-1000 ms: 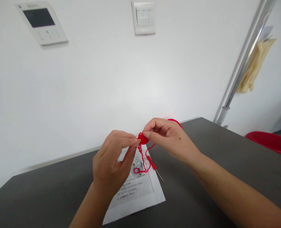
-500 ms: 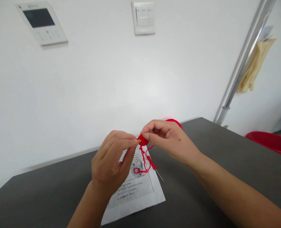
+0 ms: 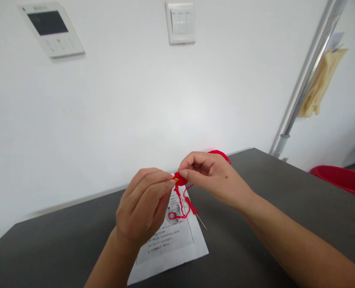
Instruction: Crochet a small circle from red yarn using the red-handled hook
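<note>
Between my two hands is a small red crocheted piece (image 3: 182,181), held up above the table. My left hand (image 3: 145,200) pinches its left edge, beside a small yellow ring (image 3: 176,179) that looks like a stitch marker. The thumb and index finger of my right hand (image 3: 215,176) grip its upper right side. Red yarn (image 3: 181,204) hangs from the piece and loops over a printed sheet (image 3: 192,256). A crochet hook with a red handle (image 3: 191,206) and thin metal shaft lies at the sheet's right edge.
A red yarn ball (image 3: 219,153) sits behind my right hand, partly hidden. The dark table (image 3: 60,248) meets a white wall with a switch panel (image 3: 181,24) and an intercom (image 3: 51,30). At right are a metal pole (image 3: 303,88), yellowish gloves (image 3: 321,84) and a red basin (image 3: 342,180).
The red piece has tilted slightly between my fingers, and the yellow ring sits a little lower. My left fingers have shifted slightly; the hook and sheet stay in place.
</note>
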A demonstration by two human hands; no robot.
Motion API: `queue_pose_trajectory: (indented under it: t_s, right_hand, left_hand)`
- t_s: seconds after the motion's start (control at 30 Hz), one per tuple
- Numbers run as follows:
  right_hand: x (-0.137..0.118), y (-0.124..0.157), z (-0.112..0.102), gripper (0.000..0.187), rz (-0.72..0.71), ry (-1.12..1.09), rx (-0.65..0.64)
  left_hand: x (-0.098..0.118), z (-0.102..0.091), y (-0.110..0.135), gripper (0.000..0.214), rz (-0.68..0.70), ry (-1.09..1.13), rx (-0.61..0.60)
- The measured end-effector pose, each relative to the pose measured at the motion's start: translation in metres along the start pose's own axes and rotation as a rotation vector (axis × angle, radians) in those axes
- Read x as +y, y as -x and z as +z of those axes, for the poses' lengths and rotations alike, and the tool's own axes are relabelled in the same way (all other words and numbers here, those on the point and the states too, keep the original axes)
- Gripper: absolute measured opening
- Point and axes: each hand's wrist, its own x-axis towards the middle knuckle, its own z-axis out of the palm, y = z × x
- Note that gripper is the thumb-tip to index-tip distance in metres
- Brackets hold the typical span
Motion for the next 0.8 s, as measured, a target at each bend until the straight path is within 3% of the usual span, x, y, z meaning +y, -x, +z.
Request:
queue_pose_trajectory:
  t_s: [0.8]
  right_hand:
    - [-0.0009,-0.0005,-0.0018,0.012,-0.011,0.008,-0.059]
  left_hand:
    - [-0.0005,-0.0004,0.0028,0.020,0.099,-0.060,-0.010]
